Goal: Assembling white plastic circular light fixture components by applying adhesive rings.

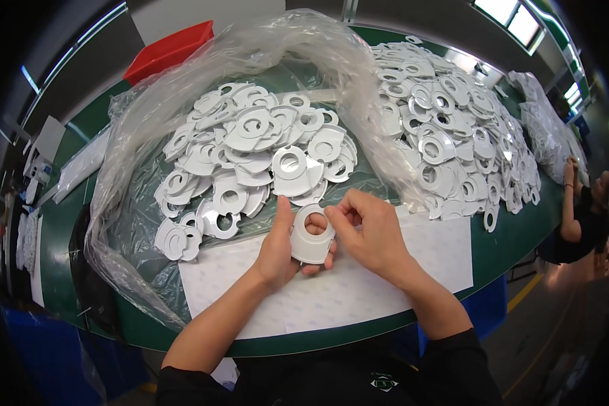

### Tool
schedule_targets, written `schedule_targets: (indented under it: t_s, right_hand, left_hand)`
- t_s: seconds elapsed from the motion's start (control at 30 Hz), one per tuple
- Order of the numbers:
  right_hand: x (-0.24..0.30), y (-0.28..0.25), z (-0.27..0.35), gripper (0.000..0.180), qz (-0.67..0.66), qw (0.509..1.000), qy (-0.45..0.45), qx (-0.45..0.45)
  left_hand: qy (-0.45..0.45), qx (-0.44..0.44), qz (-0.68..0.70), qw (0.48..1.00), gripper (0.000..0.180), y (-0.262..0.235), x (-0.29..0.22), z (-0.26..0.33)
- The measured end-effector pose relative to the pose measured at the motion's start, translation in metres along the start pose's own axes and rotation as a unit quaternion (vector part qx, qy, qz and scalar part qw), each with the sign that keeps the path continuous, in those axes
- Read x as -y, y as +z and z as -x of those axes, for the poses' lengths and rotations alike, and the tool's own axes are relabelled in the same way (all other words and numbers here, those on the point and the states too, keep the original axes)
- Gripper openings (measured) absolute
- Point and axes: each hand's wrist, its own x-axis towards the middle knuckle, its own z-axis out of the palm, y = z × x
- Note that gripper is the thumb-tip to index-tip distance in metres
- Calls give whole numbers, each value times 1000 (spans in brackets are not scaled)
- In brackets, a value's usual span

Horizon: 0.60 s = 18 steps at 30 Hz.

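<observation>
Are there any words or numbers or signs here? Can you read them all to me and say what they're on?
None that I can read out.
Shirt: a small white-and-green sign, with tiny letters too small to read.
Paper: faint marks, too pale and blurred to read.
White part in the left hand: no writing that I can see.

The ring-shaped part (310, 250) is showing a smooth, faintly glossy, plastic-looking face. Thin clear film (130, 169) is looking wrinkled and shiny, the white sheet (379, 298) is looking like matt paper, and the black sleeves (450, 372) are showing dull cloth.
</observation>
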Motion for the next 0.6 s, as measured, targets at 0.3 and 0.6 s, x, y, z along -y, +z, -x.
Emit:
schedule_targets:
  t_s: [0.3,0.6]
  right_hand:
    - [-15,-55,-24,17,-497,848,71,-170]
    - [1,-17,-7,19,-163,982,-89,32]
  left_hand:
    - [229,-50,-243,941,53,2,-31,18]
    - [212,-329,-780,488,23,-30,-51,44]
